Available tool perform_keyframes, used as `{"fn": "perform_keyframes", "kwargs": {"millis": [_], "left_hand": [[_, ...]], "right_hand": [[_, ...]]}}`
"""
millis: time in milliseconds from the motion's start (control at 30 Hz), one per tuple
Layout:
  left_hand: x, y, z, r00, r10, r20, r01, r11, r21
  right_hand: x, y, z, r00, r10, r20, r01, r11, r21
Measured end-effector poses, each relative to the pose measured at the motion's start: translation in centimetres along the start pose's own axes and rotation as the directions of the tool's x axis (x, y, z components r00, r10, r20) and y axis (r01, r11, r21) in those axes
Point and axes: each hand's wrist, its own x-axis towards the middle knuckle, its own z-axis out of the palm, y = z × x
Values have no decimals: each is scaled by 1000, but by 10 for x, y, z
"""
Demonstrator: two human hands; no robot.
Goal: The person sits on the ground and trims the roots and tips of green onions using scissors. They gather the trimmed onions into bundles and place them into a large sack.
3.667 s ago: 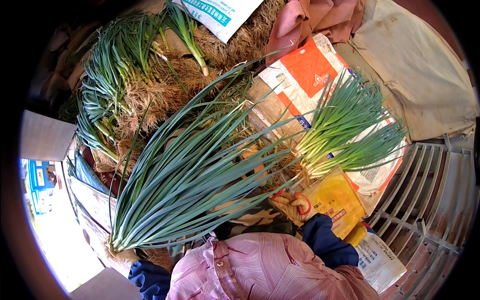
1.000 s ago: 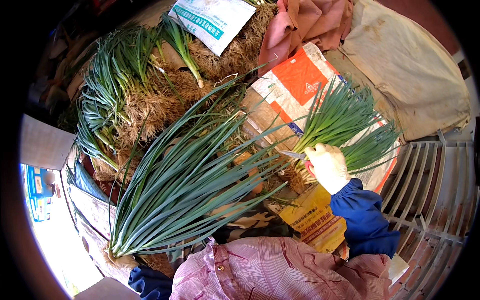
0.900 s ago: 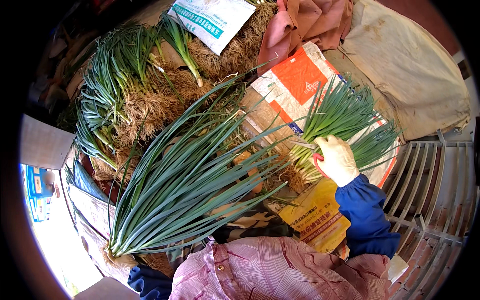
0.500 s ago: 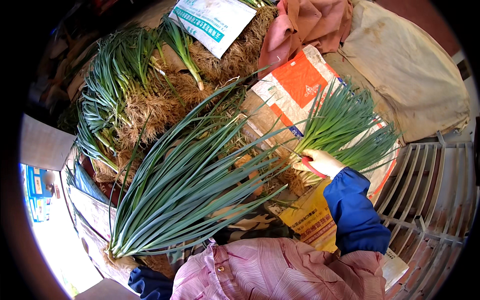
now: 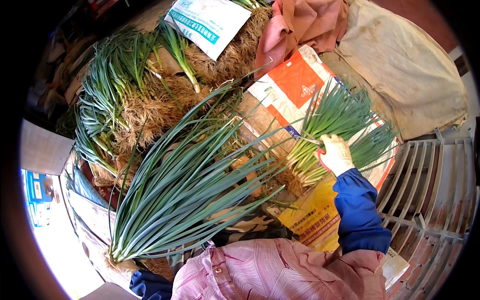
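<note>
In my gloved left hand, mostly hidden at the lower left, is a big bunch of long green onions, gripped near its root end. Its leaves fan out up and to the right across my lap. My gloved right hand is closed around red-handled scissors, whose blades point left over a second bunch of green onions. This second bunch lies on an orange and white sack, with its brown roots toward me.
More green onions with tangled roots are piled at the far left. A white printed bag rests on the pile. Reddish cloth and a beige cloth lie at the back. A metal grate stands at right, near a yellow sack.
My right hand and the scissors have moved up and slightly right, from near the roots to over the stalks. My left hand keeps its hold on the large bunch.
</note>
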Motion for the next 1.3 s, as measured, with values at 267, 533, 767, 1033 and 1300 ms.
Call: {"fn": "perform_keyframes", "kwargs": {"millis": [267, 533, 767, 1033, 1300], "left_hand": [[15, -8, -16, 994, 111, -24, -107, 986, 125], [-9, 5, 17, 997, -73, 4, 72, 995, 73], [-8, 2, 16, 999, -31, 20, 31, 999, 31], [11, -4, -19, 984, 17, 180, -22, 999, 26], [18, 1, -32, 996, -2, 93, 2, 1000, 3]], "right_hand": [[17, -9, 36, 991, -121, 55, 133, 940, -314], [-4, 9, 40, 993, -83, 83, 110, 906, -408], [-13, -6, 111, 976, -200, 80, 212, 959, -189], [62, 21, 52, 924, 94, 370, -283, 819, 499], [109, -8, 62, 658, -93, 748, -632, 472, 615]]}}
